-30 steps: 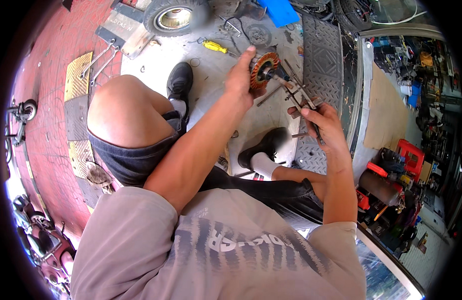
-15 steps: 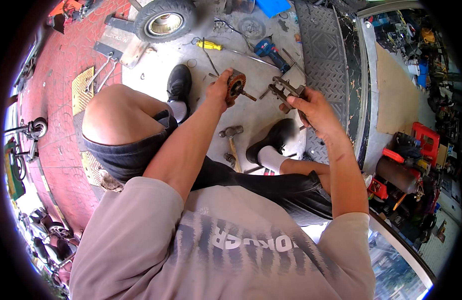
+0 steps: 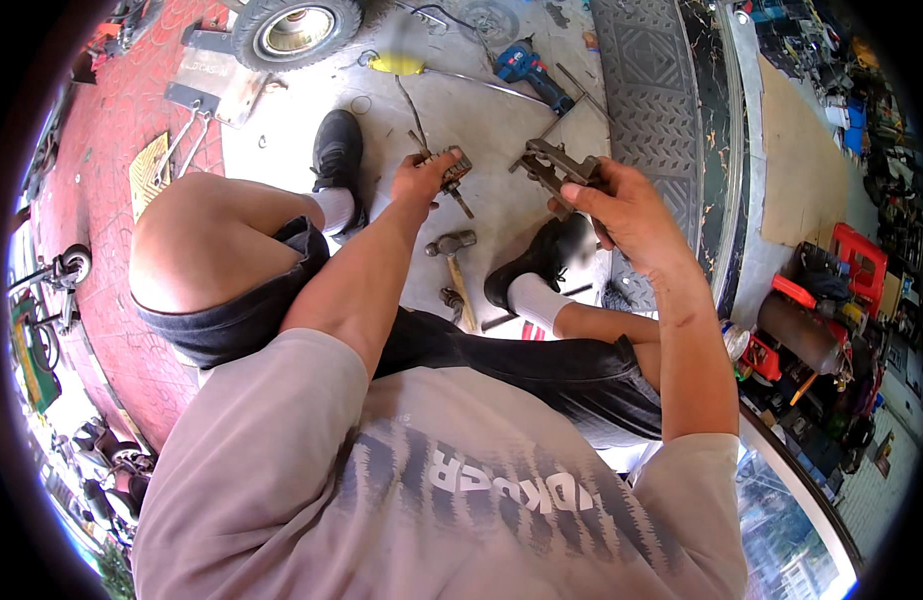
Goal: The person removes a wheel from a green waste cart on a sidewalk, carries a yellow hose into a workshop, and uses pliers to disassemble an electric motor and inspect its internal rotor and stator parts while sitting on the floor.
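Note:
My left hand (image 3: 414, 186) is closed round a motor armature (image 3: 456, 168) with brownish copper windings. Its thin shaft slants down toward the lower right. To the right, my right hand (image 3: 622, 205) grips a dark metal puller (image 3: 557, 160) with two parallel jaws that point left toward the armature. A gap separates the two things. On the floor below them lies a hammer (image 3: 451, 244) with a wooden handle, between my shoes. My palm hides part of the puller.
A blue cordless drill (image 3: 532, 72) and a yellow-handled screwdriver (image 3: 398, 64) lie beyond my hands. At the far left are a tyred wheel (image 3: 297, 38), a metal plate (image 3: 217, 75) and two wrenches (image 3: 194, 140). A ridged dark mat (image 3: 654, 120) runs along the right.
My left hand has turned the armature, so its side shows instead of its round copper face, and its shaft points more downward. The puller stays in my right hand. The whole view has shifted slightly.

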